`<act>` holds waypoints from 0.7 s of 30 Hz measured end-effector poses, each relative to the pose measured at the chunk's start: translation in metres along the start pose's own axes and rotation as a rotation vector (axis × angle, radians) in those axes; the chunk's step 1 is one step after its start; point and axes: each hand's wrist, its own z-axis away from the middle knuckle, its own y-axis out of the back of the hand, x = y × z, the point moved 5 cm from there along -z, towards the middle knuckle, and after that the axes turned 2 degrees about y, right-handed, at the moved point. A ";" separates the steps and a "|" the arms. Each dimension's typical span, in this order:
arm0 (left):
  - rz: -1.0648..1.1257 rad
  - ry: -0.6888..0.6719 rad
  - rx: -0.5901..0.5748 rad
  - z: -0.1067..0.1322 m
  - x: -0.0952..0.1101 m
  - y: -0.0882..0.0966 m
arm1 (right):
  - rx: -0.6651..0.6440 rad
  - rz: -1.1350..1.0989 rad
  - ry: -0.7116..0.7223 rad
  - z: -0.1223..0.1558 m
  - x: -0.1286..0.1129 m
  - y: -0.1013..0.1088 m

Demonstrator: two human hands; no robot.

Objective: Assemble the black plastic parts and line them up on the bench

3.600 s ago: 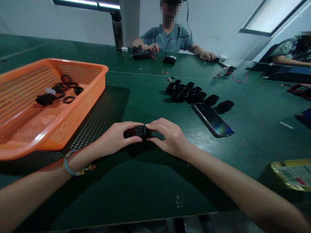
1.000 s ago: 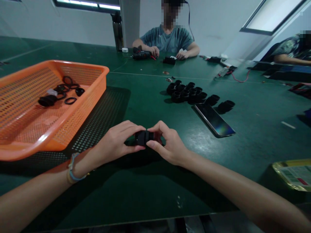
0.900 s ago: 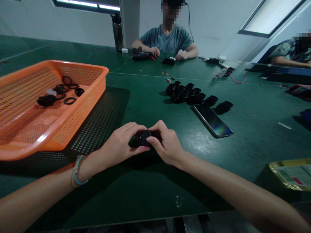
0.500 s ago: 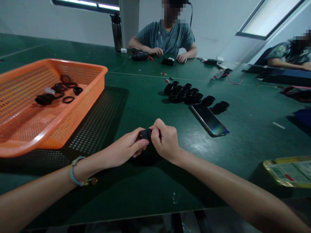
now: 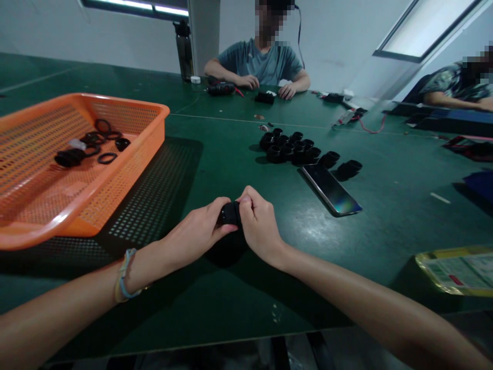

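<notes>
Between my two hands, just above the green table (image 5: 215,318), is a black cylindrical part (image 5: 229,213) with a ringed end. My left hand (image 5: 200,226) grips its left side, thumb below and fingers over the top. Closed around the right end is my right hand (image 5: 258,221), its fingers curled so that this end is hidden. Beyond the hands, to the right, stands a cluster of similar black cylindrical parts (image 5: 288,146). A smartphone (image 5: 330,190) lies flat in front of them.
On the left an orange perforated basket (image 5: 127,169) holds several black rings and parts. A yellow-edged package (image 5: 458,272) lies at the right. Across the table a person (image 5: 262,64) sits near a dark power tool (image 5: 220,89) and a bottle (image 5: 184,51); another person sits far right.
My left hand and wrist have rolled over the part, showing more of the back of the hand. My right hand has shifted slightly left, still gripping its end.
</notes>
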 end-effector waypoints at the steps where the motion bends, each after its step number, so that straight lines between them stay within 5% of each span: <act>1: -0.025 -0.010 0.011 0.000 0.000 0.000 | -0.001 -0.016 -0.008 0.000 0.001 0.000; 10: -0.055 -0.096 0.074 -0.001 -0.003 0.002 | -0.003 -0.015 0.004 0.002 0.002 -0.001; 16: 0.381 -0.102 -0.096 -0.001 0.001 0.000 | 0.027 0.171 0.299 0.002 -0.012 0.008; 21: 0.341 -0.051 -0.106 -0.002 0.003 -0.001 | 0.026 0.257 0.423 0.004 -0.015 0.009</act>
